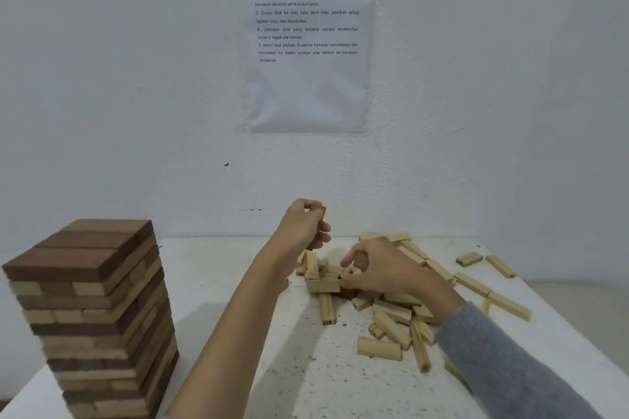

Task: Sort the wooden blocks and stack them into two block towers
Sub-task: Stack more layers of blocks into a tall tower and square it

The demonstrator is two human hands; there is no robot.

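A tall tower [98, 309] of mixed dark and light wooden blocks stands at the left front of the table, topped by a layer of dark brown blocks. A loose pile of light blocks [391, 320] lies at centre right. My left hand [303, 228] is raised above the pile's far end, closed around a dark block [321, 214] that shows only partly between the fingers. My right hand [377, 270] reaches into the pile with thumb and fingers pinched at a block; which one it grips is hidden.
The white table [238, 275] stands against a pale wall with a printed sheet [308, 37] taped above. Stray light blocks [500, 265] lie near the table's right edge. Bare table surface lies between the tower and the pile.
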